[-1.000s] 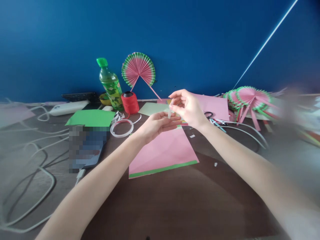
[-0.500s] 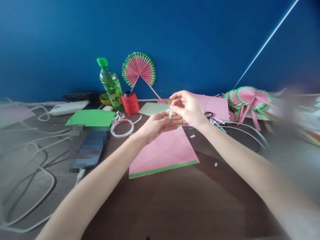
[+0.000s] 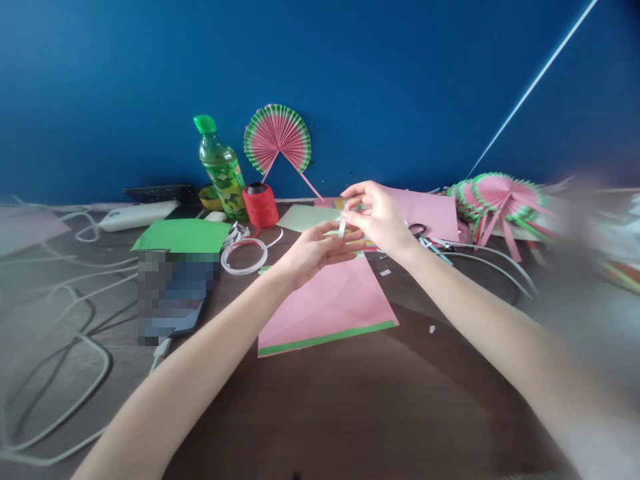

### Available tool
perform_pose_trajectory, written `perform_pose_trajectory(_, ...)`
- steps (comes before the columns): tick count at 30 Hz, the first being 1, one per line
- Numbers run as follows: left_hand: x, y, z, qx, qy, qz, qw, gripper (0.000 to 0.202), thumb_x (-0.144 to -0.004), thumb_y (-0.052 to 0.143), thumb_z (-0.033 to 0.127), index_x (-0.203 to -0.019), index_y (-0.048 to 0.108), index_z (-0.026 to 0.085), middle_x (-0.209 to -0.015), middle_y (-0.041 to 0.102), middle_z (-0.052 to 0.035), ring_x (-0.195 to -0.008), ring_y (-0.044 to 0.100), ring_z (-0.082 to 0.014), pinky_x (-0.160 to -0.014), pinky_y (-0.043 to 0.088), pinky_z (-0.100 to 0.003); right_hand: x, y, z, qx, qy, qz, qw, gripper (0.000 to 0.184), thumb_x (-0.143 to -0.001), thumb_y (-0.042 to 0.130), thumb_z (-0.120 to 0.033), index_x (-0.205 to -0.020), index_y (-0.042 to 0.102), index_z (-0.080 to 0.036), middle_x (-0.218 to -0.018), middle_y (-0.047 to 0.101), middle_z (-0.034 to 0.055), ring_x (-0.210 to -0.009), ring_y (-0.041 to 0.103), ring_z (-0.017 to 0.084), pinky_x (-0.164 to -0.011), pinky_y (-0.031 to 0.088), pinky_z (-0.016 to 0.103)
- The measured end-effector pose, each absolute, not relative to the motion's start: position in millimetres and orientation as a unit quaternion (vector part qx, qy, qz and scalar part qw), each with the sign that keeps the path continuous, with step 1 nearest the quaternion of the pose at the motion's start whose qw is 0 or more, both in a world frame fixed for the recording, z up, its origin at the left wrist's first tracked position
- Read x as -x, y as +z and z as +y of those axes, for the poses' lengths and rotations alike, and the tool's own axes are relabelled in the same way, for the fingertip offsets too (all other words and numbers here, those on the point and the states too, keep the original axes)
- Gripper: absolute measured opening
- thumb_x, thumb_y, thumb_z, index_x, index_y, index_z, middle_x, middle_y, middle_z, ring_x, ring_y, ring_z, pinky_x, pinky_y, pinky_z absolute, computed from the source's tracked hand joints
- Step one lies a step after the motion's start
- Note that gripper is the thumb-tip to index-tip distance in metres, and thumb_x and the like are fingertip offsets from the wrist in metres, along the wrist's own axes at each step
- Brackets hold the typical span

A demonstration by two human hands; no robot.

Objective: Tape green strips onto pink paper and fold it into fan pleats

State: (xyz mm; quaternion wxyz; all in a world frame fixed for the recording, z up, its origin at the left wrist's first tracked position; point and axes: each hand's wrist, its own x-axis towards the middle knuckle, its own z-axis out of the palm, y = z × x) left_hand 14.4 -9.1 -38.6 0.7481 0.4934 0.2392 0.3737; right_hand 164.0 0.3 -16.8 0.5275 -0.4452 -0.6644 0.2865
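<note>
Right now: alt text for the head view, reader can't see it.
Two bare hands meet above a pink sheet with a green edge on a dark table: the right hand pinches a small white strip, the left hand palm-up just under it. Behind stand a green bottle, a red spool and a pink-green paper fan against a blue wall.

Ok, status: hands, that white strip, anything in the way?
Right hand pinches white strip from above. Left hand meets its lower end, grip unclear. Both over pink sheet; scissors lie apart, rightward.
</note>
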Motion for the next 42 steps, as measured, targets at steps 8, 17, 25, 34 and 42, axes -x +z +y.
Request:
perform_pose_trajectory(8,-11.4,-33.9,-7.0,-0.531,0.358,0.312,0.702,0.016,-0.079,0.054,0.015,-0.093,0.06,0.013,-0.106,0.067,-0.0127,-0.091,0.066,-0.0218,-0.088,0.045,-0.04,-162.1,-16.2,-1.9,0.399,0.33,-0.664,0.539,0.02,-0.072,0.058,-0.015,-0.088,0.046,-0.02,-0.074,0.05,-0.0031,-0.068,0.064,0.013,-0.054,0.051,0.024)
perform_pose_trajectory(17,-16.0,-38.3,-8.3,-0.569,0.415,0.342,0.623,0.02,-0.077,0.062,0.029,-0.087,0.065,0.013,-0.089,0.071,-0.0096,-0.086,0.066,-0.0193,-0.084,0.046,-0.034,-162.2,-18.8,-2.4,0.377,0.32,-0.704,0.51,0.02,-0.075,0.06,-0.02,-0.091,0.049,-0.021,-0.079,0.054,-0.0022,-0.062,0.06,0.009,-0.055,0.052,0.024)
perform_pose_trajectory(25,-16.9,-36.5,-11.5,-0.554,0.416,0.345,0.633,0.024,-0.075,0.063,0.022,-0.097,0.062,0.013,-0.083,0.072,-0.0091,-0.08,0.067,-0.0191,-0.084,0.046,-0.036,-162.0,-15.4,-4.7,0.386,0.3,-0.699,0.521,0.016,-0.075,0.057,-0.013,-0.089,0.05,-0.019,-0.079,0.055,-0.0013,-0.063,0.061,0.009,-0.06,0.054,0.026)
perform_pose_trajectory(34,-15.9,-37.5,-11.6,-0.552,0.413,0.345,0.637,0.031,-0.074,0.063,0.025,-0.102,0.059,0.014,-0.084,0.072,-0.0092,-0.078,0.068,-0.0189,-0.082,0.046,-0.036,-163.3,-16.8,-3.3,0.384,0.303,-0.703,0.516,0.015,-0.075,0.058,-0.016,-0.087,0.05,-0.019,-0.082,0.055,0.0,-0.068,0.062,0.011,-0.064,0.053,0.028)
perform_pose_trajectory(42,-16.9,-36.3,-12.8,-0.604,0.378,0.352,0.607,0.022,-0.076,0.058,0.023,-0.096,0.059,0.015,-0.081,0.072,-0.0078,-0.074,0.067,-0.0176,-0.078,0.047,-0.035,-163.5,-22.2,1.9,0.369,0.314,-0.685,0.544,0.031,-0.071,0.06,-0.015,-0.097,0.045,-0.023,-0.091,0.05,0.0,-0.075,0.06,0.012,-0.063,0.053,0.027)
